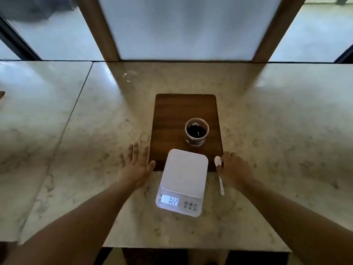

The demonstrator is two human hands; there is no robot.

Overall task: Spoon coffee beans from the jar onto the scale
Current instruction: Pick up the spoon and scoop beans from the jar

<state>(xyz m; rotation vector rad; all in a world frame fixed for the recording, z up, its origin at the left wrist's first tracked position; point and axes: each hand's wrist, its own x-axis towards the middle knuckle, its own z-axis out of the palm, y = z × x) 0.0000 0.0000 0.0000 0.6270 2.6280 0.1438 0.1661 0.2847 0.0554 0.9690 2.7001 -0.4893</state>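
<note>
A white digital scale point(183, 180) lies on the marble counter, its near display lit and its platform bare. Behind it a clear open jar point(196, 131) with dark coffee beans stands on a wooden board point(172, 111). A white plastic spoon point(219, 173) lies flat just right of the scale, bowl end on the board's corner, handle pointing toward me. My left hand point(135, 165) rests flat on the counter left of the scale, fingers spread. My right hand point(236, 167) sits beside the spoon with its thumb touching it near the bowl; the spoon is not lifted.
The marble counter point(76, 150) stretches far to both sides and ends at a near edge below the scale. A small clear round object point(129, 75) lies at the back left. Frosted panels and wooden posts rise behind the counter.
</note>
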